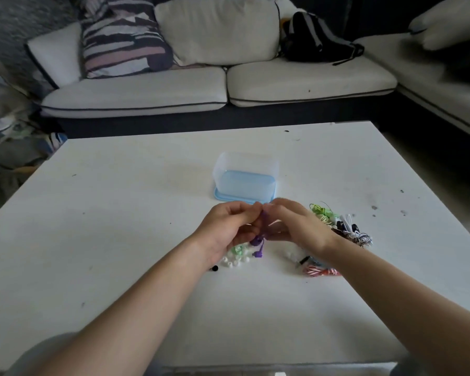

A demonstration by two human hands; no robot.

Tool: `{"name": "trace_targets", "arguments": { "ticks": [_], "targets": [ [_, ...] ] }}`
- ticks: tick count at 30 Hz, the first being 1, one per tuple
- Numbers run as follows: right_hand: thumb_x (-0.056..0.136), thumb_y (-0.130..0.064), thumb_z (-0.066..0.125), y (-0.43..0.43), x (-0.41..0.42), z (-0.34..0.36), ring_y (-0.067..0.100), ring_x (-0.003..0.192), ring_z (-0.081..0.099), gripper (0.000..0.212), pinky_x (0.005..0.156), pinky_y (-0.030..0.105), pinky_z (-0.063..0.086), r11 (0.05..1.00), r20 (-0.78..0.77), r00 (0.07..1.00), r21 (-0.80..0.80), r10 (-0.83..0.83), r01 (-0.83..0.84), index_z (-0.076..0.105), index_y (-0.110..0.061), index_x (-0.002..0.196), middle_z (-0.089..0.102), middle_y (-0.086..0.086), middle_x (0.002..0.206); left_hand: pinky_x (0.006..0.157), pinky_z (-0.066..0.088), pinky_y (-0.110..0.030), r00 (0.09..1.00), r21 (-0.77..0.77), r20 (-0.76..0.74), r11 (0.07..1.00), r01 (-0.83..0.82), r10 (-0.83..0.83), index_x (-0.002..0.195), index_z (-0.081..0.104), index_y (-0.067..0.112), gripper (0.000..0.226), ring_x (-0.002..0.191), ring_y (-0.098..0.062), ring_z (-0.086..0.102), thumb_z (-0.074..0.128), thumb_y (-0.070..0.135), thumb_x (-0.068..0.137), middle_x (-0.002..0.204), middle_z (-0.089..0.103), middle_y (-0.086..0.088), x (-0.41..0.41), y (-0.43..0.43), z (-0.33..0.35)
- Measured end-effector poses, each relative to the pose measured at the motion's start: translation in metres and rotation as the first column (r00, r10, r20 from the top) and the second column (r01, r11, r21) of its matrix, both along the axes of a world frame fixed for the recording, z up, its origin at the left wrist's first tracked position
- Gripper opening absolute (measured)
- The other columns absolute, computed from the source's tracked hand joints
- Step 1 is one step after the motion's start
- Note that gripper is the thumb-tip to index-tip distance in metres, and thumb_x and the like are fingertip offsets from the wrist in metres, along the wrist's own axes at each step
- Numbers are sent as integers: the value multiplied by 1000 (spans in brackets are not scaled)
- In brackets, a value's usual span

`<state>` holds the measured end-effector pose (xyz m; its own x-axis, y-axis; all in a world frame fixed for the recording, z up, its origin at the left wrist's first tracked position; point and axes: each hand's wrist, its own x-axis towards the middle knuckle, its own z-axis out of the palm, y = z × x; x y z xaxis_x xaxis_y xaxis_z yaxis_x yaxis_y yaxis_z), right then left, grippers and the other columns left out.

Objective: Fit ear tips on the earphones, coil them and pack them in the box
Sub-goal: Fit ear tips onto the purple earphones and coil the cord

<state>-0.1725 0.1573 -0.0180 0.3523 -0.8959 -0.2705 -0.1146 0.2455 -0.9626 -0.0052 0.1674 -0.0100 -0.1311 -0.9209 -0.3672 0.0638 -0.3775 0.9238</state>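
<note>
The fingers of the left hand (pixel 227 226) and right hand (pixel 299 226) cover most of the purple earphones (pixel 257 242), so whether a tip sits on either bud cannot be told. The left hand hides part of the loose ear tips (pixel 234 261), the right wrist part of the tangled earphone heap (pixel 345 229)

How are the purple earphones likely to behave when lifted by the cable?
Probably floppy: the purple earphones sag in loops between the left hand and right hand, which pinch the cable. Likely light, since fingertips alone seem to carry them. The dangling bud may swing and snag the loose ear tips beneath.
</note>
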Motion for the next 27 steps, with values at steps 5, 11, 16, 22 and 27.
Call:
{"name": "trace_targets", "arguments": {
  "ticks": [5,11,16,22,27],
  "targets": [
    [99,-19,60,-9,0,-7,29,68,69,12,70,43,58,957,-82,995,-290,-59,33,62,-7,97,71,14,83,59,52,-20,997,-35,65,998,-44,46,75,71,13,24,63,-13,65,70,33,88,73,72,-5,-4,-8,-6],
    [97,-20,61,-23,-2,-19,30,51,55,18,46,33,49,972,-162,978,-215,-134,98,72,-10,86,63,9,68,58,52,-22,798,-176,602,971,159,-21,82,75,21,9,62,-7,66,68,20,88,77,74,5,25,-22,-23],
    [93,-14,63,-26,-11,-30,19,49,51,16,44,24,44,996,-267,962,-85,-62,40,75,-9,83,69,0,68,61,49,-19,499,-24,854,946,322,-147,78,73,31,14,64,-2,61,71,17,80,79,70,15,34,-23,-53],
    [93,-16,65,-26,-12,-40,21,53,52,12,50,27,45,998,-289,957,-67,-32,13,74,-11,86,74,2,73,54,56,-27,410,21,892,923,385,-192,77,71,35,14,62,-5,63,70,22,81,75,65,21,36,-24,-63],
    [93,-18,65,-25,-10,-45,19,53,52,12,51,26,43,999,-297,955,-43,-15,3,74,-13,87,75,1,74,49,48,-22,373,-8,913,906,423,-166,78,68,35,10,65,-9,64,69,25,82,79,65,17,35,-24,-66]
  ]
}}
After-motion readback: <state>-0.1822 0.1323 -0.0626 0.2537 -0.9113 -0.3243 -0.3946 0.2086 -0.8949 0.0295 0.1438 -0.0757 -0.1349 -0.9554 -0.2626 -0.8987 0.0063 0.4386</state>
